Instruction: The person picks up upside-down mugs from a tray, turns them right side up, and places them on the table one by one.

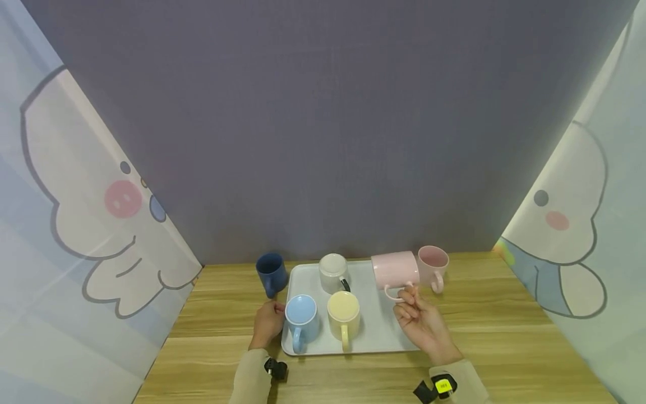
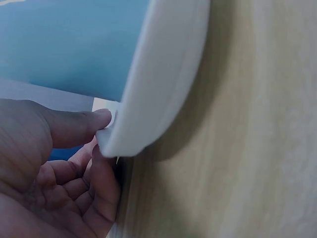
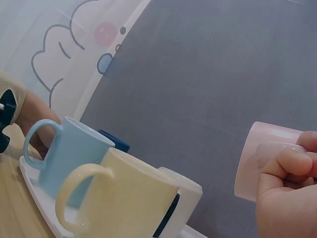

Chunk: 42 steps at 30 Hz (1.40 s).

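Observation:
A pink mug (image 1: 395, 270) lies on its side in the air over the right part of the white tray (image 1: 370, 331). My right hand (image 1: 423, 324) holds it by the handle, with curled fingers also showing in the right wrist view. My left hand (image 1: 269, 324) pinches the tray's left edge between thumb and fingers, plain in the left wrist view. Bottom up on the tray stand a light blue mug (image 1: 301, 317), a yellow mug (image 1: 344, 316) and a white mug (image 1: 333, 272) with a dark handle. The light blue one is nearest my left hand.
Off the tray's left side, a navy mug (image 1: 271, 273) stands upright on the wooden table (image 1: 212, 336). Another pink mug (image 1: 433, 264) stands upright at the right, close to the held one. A dark grey panel (image 1: 323, 140) rises behind the table, with printed curtains at both sides.

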{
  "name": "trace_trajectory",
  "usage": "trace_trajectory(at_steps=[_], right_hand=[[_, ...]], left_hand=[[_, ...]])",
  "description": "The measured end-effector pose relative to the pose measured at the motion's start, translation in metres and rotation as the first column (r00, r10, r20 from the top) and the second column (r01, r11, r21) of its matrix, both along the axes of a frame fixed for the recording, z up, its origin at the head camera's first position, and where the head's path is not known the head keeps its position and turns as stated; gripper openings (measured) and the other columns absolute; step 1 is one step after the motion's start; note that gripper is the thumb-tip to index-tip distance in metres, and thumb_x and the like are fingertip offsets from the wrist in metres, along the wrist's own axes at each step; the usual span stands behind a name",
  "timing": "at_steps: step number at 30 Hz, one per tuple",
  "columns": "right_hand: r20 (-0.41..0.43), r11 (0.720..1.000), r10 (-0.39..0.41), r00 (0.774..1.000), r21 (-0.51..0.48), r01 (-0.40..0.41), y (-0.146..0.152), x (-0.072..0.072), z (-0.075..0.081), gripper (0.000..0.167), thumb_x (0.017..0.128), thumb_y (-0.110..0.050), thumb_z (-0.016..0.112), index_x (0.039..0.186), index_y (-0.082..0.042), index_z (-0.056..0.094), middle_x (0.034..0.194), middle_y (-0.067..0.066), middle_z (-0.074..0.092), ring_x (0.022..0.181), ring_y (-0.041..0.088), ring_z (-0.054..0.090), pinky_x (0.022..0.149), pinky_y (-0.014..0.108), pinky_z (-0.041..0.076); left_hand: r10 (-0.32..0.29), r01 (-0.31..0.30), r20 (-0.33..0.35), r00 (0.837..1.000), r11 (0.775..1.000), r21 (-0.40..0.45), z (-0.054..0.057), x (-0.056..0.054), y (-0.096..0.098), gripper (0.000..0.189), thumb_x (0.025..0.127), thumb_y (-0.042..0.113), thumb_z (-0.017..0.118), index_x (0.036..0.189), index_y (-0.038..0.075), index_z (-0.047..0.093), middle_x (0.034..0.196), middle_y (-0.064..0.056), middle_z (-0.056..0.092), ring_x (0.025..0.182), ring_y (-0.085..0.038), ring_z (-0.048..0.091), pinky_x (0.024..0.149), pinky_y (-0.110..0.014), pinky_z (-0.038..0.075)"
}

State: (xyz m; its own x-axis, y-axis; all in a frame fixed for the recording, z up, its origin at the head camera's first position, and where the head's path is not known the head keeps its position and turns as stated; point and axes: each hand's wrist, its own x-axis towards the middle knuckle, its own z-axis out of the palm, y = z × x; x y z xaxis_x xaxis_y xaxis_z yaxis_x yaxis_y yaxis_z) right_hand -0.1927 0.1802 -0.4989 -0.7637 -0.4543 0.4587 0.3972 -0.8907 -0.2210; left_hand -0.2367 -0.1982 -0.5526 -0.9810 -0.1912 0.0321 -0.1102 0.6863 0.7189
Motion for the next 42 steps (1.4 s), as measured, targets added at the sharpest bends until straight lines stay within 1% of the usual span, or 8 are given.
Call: trace_trajectory(at_steps=[5, 12, 18, 23, 27, 31, 35, 42], right_hand=[[-0.006, 1.000, 0.004, 1.000, -0.011, -0.004, -0.003, 0.001, 0.000, 0.060, 0.109, -0.032, -0.001, 0.105, -0.006, 0.054, 0.092, 0.002, 0.055, 0.068, 0.007, 0.017, 0.070, 0.020, 0.015], [-0.013, 0.999, 0.001, 1.000, -0.036, -0.002, -0.005, 0.001, 0.003, 0.057, 0.110, -0.029, 0.000, 0.104, -0.005, 0.052, 0.093, 0.003, 0.054, 0.069, 0.007, 0.018, 0.070, 0.020, 0.015], [-0.001, 1.000, -0.005, 1.000, -0.026, 0.005, -0.009, 0.003, 0.007, 0.053, 0.111, -0.026, 0.002, 0.104, -0.007, 0.052, 0.094, 0.003, 0.055, 0.068, 0.006, 0.016, 0.071, 0.020, 0.016], [0.004, 0.999, 0.007, 1.000, -0.035, -0.007, -0.014, 0.004, 0.010, 0.051, 0.112, -0.025, 0.006, 0.104, -0.006, 0.053, 0.094, 0.004, 0.057, 0.069, 0.007, 0.018, 0.071, 0.020, 0.017], [-0.006, 0.998, 0.036, 0.999, -0.048, -0.036, -0.020, 0.005, 0.012, 0.049, 0.112, -0.023, 0.008, 0.105, -0.006, 0.053, 0.094, 0.003, 0.055, 0.069, 0.008, 0.019, 0.071, 0.020, 0.019], [-0.004, 0.997, 0.059, 0.998, -0.046, -0.059, -0.028, 0.007, 0.014, 0.046, 0.113, -0.021, 0.010, 0.106, -0.007, 0.053, 0.094, 0.003, 0.055, 0.070, 0.007, 0.020, 0.071, 0.019, 0.021], [-0.020, 0.998, 0.058, 0.998, -0.032, -0.058, -0.037, 0.010, 0.015, 0.050, 0.112, -0.023, 0.007, 0.107, -0.008, 0.054, 0.096, 0.002, 0.058, 0.070, 0.007, 0.020, 0.071, 0.019, 0.021], [-0.047, 0.998, 0.051, 0.998, 0.024, -0.050, -0.049, 0.017, 0.015, 0.049, 0.112, -0.021, 0.005, 0.107, -0.010, 0.052, 0.097, 0.000, 0.058, 0.071, 0.006, 0.018, 0.071, 0.020, 0.022]], left_hand=[[-0.048, 0.047, 0.025, 0.999, 0.998, 0.042, -0.002, 0.000, -0.004, 0.015, 0.089, 0.007, 0.062, 0.095, -0.003, 0.071, 0.083, -0.009, 0.068, 0.074, -0.018, 0.060, 0.064, -0.030, 0.049], [-0.141, 0.106, 0.101, 0.985, 0.949, 0.296, 0.017, 0.009, -0.013, 0.022, 0.099, 0.006, 0.057, 0.109, -0.010, 0.067, 0.092, -0.015, 0.069, 0.075, -0.020, 0.066, 0.066, -0.034, 0.058], [-0.071, 0.087, -0.072, 0.995, 0.963, 0.256, 0.057, 0.018, -0.003, 0.019, 0.101, 0.011, 0.061, 0.107, -0.005, 0.069, 0.094, -0.018, 0.072, 0.080, -0.021, 0.066, 0.069, -0.027, 0.052], [-0.066, 0.118, -0.196, 0.978, 0.957, 0.263, 0.095, 0.026, 0.023, 0.016, 0.101, 0.014, 0.064, 0.103, 0.001, 0.072, 0.090, -0.012, 0.072, 0.075, -0.013, 0.063, 0.066, -0.022, 0.051], [-0.097, 0.177, -0.256, 0.962, 0.934, 0.311, 0.108, 0.035, 0.056, 0.011, 0.097, 0.011, 0.067, 0.097, 0.003, 0.073, 0.084, -0.011, 0.073, 0.070, -0.007, 0.060, 0.065, -0.021, 0.050], [-0.157, 0.259, -0.267, 0.951, 0.876, 0.408, 0.109, 0.042, 0.089, 0.012, 0.096, 0.012, 0.068, 0.095, 0.002, 0.074, 0.083, -0.013, 0.072, 0.068, -0.007, 0.059, 0.061, -0.021, 0.046], [-0.247, 0.326, -0.218, 0.944, 0.794, 0.512, 0.105, 0.047, 0.118, 0.020, 0.100, 0.016, 0.065, 0.100, -0.003, 0.072, 0.088, -0.016, 0.071, 0.072, -0.010, 0.058, 0.060, -0.020, 0.044], [-0.336, 0.303, -0.102, 0.936, 0.628, 0.717, 0.099, 0.056, 0.146, 0.032, 0.103, 0.024, 0.061, 0.107, -0.007, 0.070, 0.088, -0.001, 0.069, 0.074, -0.011, 0.056, 0.062, -0.021, 0.044]])
